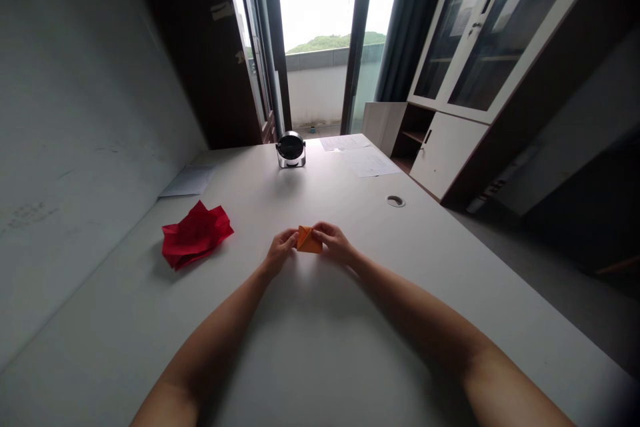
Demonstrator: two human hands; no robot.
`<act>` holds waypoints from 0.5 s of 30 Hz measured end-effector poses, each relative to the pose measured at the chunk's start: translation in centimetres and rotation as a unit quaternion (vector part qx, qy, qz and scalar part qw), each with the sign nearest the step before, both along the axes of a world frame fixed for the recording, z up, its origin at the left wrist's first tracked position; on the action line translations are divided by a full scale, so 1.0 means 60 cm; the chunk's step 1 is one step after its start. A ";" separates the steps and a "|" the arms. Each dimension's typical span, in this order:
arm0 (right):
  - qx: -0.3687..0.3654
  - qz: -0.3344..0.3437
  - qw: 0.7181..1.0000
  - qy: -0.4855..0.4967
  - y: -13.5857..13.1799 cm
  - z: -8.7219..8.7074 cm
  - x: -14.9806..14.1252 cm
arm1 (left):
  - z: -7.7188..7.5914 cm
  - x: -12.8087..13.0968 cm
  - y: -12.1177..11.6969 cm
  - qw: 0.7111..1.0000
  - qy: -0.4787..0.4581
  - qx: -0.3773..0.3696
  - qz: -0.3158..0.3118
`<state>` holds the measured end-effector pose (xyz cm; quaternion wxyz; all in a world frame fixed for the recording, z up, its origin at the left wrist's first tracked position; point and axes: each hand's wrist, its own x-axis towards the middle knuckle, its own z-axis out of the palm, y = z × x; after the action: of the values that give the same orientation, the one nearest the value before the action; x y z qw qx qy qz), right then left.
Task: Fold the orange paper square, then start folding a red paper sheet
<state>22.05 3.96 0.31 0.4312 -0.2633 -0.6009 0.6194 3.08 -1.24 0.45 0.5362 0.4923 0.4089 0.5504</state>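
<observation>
A small piece of folded orange paper is held up between my two hands over the middle of the white table. Its front shows slanting creases and a flap. My left hand pinches the paper's left edge between thumb and fingers. On the opposite side, my right hand grips the upper right part, its thumb lying on the front face. Fingers behind the paper are partly hidden. To the left lies a crumpled, creased sheet of red paper, apart from both hands.
A round black device on a metal stand is at the table's far side. White sheets lie at the back right, another sheet by the left wall. A cable hole is on the right. Beyond stands a cabinet with one lower door open.
</observation>
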 end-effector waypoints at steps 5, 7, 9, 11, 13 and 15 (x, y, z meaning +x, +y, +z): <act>0.000 0.010 1.000 -0.004 -0.003 -0.005 -0.002 | -0.004 0.000 0.001 1.000 0.023 -0.011 0.016; -0.004 0.004 1.000 -0.006 -0.004 -0.008 -0.003 | -0.005 0.000 0.002 0.999 0.032 -0.004 0.014; -0.005 -0.007 1.000 -0.013 -0.004 -0.011 -0.004 | -0.004 0.001 0.001 0.999 0.037 0.002 0.008; 0.003 -0.019 1.000 -0.024 -0.002 -0.014 -0.004 | -0.001 0.002 0.000 0.999 0.037 0.007 0.001; 0.016 -0.035 0.999 -0.033 -0.001 -0.014 -0.005 | 0.002 0.004 -0.002 0.999 0.037 0.012 -0.006; 0.031 -0.053 0.997 -0.038 -0.001 -0.013 -0.005 | 0.005 0.005 -0.003 0.999 0.039 0.016 -0.013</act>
<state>21.78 3.91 -0.46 0.4486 -0.3047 -0.6209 0.5660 3.36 -1.44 0.76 0.5193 0.5271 0.4140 0.5302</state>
